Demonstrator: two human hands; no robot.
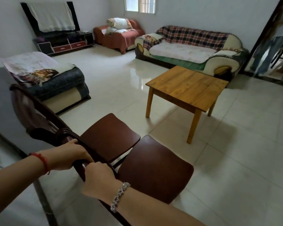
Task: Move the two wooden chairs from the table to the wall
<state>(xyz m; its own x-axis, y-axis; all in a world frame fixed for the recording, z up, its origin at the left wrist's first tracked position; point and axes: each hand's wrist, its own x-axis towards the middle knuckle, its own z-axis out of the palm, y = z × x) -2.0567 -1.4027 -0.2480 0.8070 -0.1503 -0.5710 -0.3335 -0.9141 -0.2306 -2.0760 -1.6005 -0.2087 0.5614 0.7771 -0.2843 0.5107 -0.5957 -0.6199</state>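
A shiny pale tiled floor [235, 152] is filling the room. A square light wooden table [188, 86] is standing apart from two dark brown wooden chairs [153, 168], side by side. The left hand [69, 154] and right hand [99, 179] are gripping their backs.

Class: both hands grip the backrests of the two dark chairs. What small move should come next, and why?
Probably ease the nearer chair back until level with the farther chair. The left hand and right hand both grip backrests, and the two seats overlap at one corner, well clear of the wooden table.
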